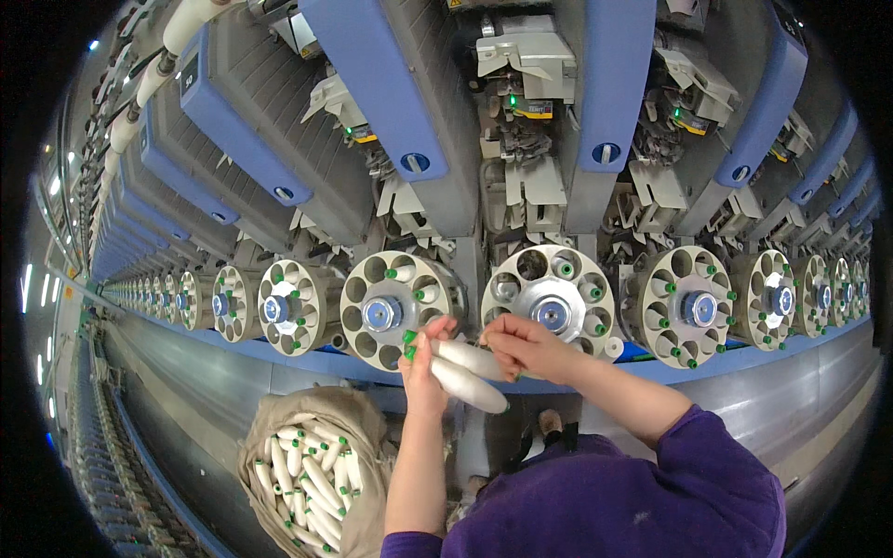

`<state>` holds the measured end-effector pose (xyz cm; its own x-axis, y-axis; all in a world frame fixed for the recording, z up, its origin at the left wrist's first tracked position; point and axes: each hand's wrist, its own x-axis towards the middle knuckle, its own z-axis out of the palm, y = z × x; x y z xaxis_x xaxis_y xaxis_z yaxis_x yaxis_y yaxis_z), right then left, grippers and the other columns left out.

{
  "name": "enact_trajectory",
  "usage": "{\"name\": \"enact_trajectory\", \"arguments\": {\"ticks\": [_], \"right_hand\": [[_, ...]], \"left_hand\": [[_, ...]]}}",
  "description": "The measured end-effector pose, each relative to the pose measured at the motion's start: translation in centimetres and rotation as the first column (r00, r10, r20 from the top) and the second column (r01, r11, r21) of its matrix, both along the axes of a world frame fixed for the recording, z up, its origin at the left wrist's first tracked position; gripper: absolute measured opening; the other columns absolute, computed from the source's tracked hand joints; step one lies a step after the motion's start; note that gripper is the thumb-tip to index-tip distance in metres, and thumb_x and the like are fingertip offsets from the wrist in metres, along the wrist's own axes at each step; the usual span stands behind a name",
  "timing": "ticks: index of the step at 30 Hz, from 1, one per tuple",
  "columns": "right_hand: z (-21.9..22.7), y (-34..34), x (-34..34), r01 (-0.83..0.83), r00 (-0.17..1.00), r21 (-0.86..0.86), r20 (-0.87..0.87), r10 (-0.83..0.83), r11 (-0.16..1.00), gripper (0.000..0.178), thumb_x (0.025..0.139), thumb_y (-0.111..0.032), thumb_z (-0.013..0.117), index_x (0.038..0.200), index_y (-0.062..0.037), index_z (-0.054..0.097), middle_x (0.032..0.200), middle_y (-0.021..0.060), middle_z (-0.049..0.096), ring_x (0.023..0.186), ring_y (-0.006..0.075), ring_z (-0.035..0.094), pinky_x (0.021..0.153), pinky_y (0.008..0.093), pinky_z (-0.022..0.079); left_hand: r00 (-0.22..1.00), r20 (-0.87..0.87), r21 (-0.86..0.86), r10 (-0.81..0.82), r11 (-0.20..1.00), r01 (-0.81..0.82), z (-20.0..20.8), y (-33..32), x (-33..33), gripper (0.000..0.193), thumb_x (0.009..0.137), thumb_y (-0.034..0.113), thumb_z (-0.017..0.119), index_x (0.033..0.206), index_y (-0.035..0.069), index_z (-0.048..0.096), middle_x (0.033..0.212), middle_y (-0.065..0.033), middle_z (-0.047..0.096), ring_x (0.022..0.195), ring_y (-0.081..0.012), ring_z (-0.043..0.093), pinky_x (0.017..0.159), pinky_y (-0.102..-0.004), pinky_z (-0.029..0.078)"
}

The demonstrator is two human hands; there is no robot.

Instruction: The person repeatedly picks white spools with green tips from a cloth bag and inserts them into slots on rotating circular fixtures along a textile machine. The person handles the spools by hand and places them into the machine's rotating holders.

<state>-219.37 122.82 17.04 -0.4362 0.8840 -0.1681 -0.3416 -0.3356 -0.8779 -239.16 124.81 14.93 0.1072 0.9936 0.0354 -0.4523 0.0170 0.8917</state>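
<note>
From the left grip (pixel 423 370), clamped on them, two white bobbins (pixel 467 385) reach toward the right grip (pixel 530 348), state unclear.

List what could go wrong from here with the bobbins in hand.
The two white bobbins might slip, since the left hand grips them near one end and most of their length sticks out. Swung carelessly, they could knock the round magazine just beyond. Bobbins might also spill from the open sack, where they lie loose and jumbled.
</note>
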Motion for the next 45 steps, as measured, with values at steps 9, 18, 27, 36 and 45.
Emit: {"name": "enact_trajectory", "arguments": {"ticks": [9, 18, 27, 36, 45], "right_hand": [[-4.6, 1.5, -2.9, 0.180, 0.954, 0.404, 0.152, -0.260, 0.897, 0.022, 0.088, -0.017, 0.067, 0.106, -0.0052, 0.070, 0.105, 0.0047, 0.060, 0.094, 0.0120, 0.056, 0.084, 0.0264, 0.044], [-6.2, 2.0, 1.0, 0.110, 0.905, 0.223, 0.382, -0.191, 0.969, 0.019, 0.095, -0.021, 0.056, 0.095, -0.0022, 0.054, 0.082, 0.0031, 0.060, 0.077, 0.0103, 0.056, 0.070, 0.0259, 0.046], [0.8, 3.9, 10.7, 0.195, 0.952, 0.251, 0.185, -0.245, 0.948, 0.018, 0.098, -0.024, 0.053, 0.094, -0.0070, 0.049, 0.066, -0.0029, 0.048, 0.056, 0.0064, 0.045, 0.053, 0.0238, 0.043], [-1.8, 1.4, 9.6, -0.016, 0.871, 0.215, 0.482, -0.092, 0.976, 0.016, 0.098, -0.019, 0.051, 0.086, -0.0090, 0.051, 0.070, -0.0033, 0.049, 0.060, 0.0041, 0.044, 0.052, 0.0197, 0.035], [-3.8, -3.5, 8.8, -0.682, 0.027, -0.219, 0.946, 0.323, 0.697, 0.044, 0.096, -0.044, 0.043, 0.097, -0.0026, 0.058, 0.083, 0.0194, 0.065, 0.074, 0.0334, 0.064, 0.068, 0.0417, 0.049]], "left_hand": [[0.848, -0.328, 0.392, 0.416, 0.877, -0.279, -2.4, 0.8, 4.9, 0.052, 0.100, 0.039, 0.037, 0.120, -0.004, 0.058, 0.119, -0.0114, 0.054, 0.112, -0.0216, 0.049, 0.098, -0.0381, 0.037], [0.761, -0.509, 0.414, 0.403, 0.889, -0.194, -5.5, 0.3, 8.9, 0.038, 0.092, 0.012, 0.052, 0.130, 0.007, 0.054, 0.125, -0.0136, 0.045, 0.118, -0.0247, 0.042, 0.102, -0.0354, 0.033], [0.645, -0.763, -0.017, 0.031, 0.998, -0.068, -8.0, -6.2, 4.2, 0.019, 0.089, 0.010, 0.061, 0.107, 0.007, 0.058, 0.074, -0.0047, 0.062, 0.067, -0.0155, 0.060, 0.063, -0.0321, 0.050], [0.393, -0.901, 0.343, 0.182, 0.853, 0.393, -9.7, -8.9, 11.6, 0.023, 0.082, 0.017, 0.063, 0.105, 0.015, 0.064, 0.074, -0.0044, 0.064, 0.064, -0.0265, 0.063, 0.057, -0.0387, 0.050], [0.484, -0.804, 0.582, 0.346, 0.629, 0.516, -6.8, -12.4, 10.4, 0.034, 0.073, 0.016, 0.064, 0.107, 0.019, 0.063, 0.080, -0.0011, 0.055, 0.070, -0.0188, 0.057, 0.059, -0.0328, 0.044]]}}
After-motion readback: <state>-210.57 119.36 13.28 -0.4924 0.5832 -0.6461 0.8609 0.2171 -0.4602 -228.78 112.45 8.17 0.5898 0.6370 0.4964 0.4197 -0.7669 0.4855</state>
